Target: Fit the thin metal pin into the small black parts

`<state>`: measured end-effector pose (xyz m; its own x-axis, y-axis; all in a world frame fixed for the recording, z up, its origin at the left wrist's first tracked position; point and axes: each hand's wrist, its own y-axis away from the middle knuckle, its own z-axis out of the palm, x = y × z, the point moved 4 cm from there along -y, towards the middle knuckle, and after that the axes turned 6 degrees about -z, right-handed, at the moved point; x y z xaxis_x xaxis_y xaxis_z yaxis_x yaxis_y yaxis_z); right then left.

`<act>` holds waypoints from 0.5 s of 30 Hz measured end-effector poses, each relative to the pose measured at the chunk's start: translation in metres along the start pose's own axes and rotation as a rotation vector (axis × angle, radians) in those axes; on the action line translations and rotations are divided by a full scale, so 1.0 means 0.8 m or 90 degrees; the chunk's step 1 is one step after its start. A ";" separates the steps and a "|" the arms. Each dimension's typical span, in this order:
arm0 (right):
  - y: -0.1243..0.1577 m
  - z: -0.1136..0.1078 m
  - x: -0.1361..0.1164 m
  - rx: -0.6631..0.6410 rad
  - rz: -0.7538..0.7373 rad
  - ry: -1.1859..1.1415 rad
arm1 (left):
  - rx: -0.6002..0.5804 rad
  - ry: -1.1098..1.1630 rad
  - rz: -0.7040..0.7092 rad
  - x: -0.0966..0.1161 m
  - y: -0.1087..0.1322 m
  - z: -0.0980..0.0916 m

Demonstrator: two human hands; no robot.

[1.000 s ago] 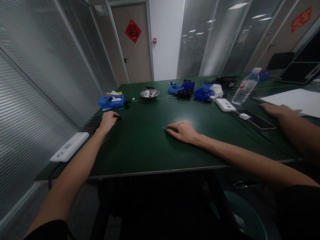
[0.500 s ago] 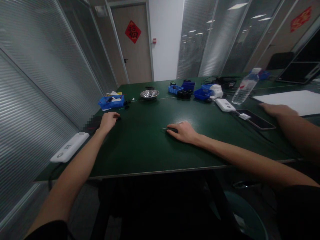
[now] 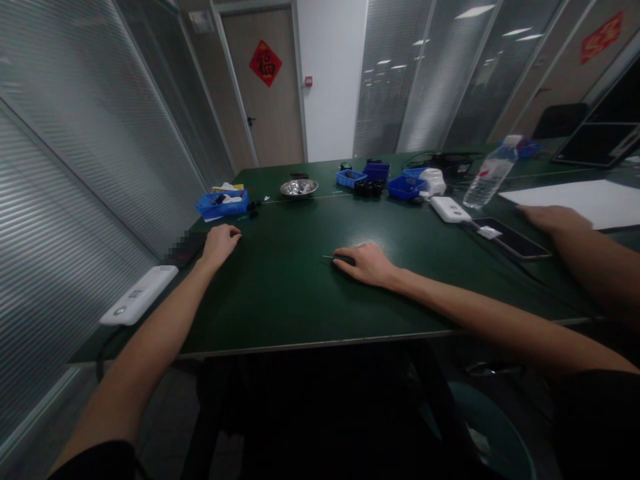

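Smooth green tabletop (image 3: 300,300) carries both hands: left hand (image 3: 220,241) loosely clenched, right hand (image 3: 369,264) clasping a slim dark tool (image 3: 343,259).

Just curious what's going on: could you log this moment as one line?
left hand: curled on green table | right hand: over small dark tool | co-worker's hand: by phone

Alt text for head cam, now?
Two arms reach over a green table: the right hand covers a small dark object, the left hand rests curled near the left edge. Another person's hand lies far right, by a phone.
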<state>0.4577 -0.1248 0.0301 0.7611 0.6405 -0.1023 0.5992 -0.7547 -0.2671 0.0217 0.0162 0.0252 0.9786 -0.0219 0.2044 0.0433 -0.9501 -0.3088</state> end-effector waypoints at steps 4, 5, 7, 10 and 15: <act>0.000 -0.001 -0.001 0.004 -0.006 0.003 | -0.001 0.016 -0.021 -0.002 -0.003 0.002; 0.000 -0.001 -0.001 0.004 -0.008 0.005 | 0.001 0.021 -0.023 -0.002 -0.003 0.002; 0.000 0.000 0.000 0.002 -0.009 0.004 | 0.007 0.034 -0.027 0.000 -0.002 0.002; 0.000 0.003 0.001 -0.001 -0.001 0.002 | 0.018 0.049 -0.041 0.002 -0.002 0.002; -0.001 0.004 0.002 -0.004 0.004 0.003 | 0.022 0.065 -0.044 0.000 -0.005 0.007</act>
<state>0.4580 -0.1228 0.0272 0.7656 0.6357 -0.0992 0.5967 -0.7592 -0.2599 0.0229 0.0215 0.0213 0.9475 0.0103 0.3195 0.1187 -0.9393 -0.3220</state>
